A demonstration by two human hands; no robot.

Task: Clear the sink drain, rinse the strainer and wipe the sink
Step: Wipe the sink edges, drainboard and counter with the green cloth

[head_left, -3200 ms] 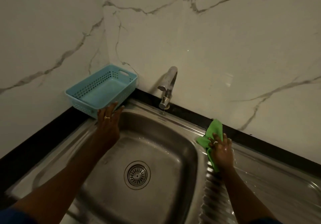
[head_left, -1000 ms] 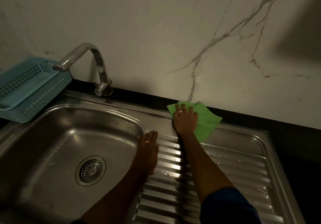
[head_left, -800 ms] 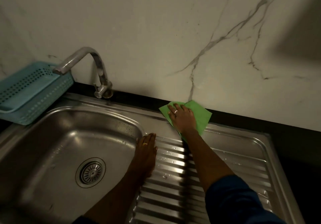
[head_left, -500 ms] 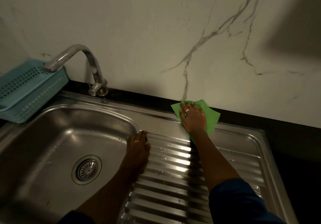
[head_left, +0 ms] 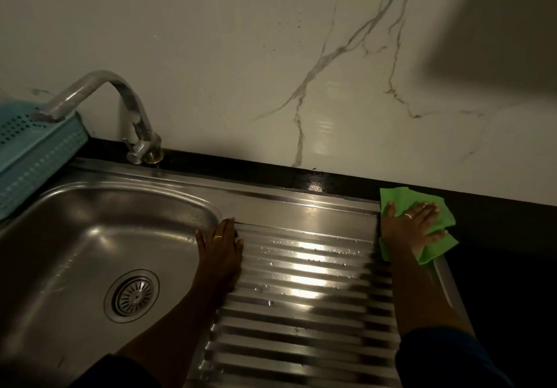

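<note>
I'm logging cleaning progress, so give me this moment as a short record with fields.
left hand: rests flat on the edge between basin and drainboard
right hand: presses green cloth on drainboard's far right corner
strainer: seated in the basin's drain
drainboard: droplets on its ridges
faucet: spout points toward blue basket, no water visible

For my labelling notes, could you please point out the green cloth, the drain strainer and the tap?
green cloth (head_left: 398,196): head view, bare far-left corner.
drain strainer (head_left: 134,295): head view, centre of the slotted disc.
tap (head_left: 105,80): head view, top bend of the spout.
</note>
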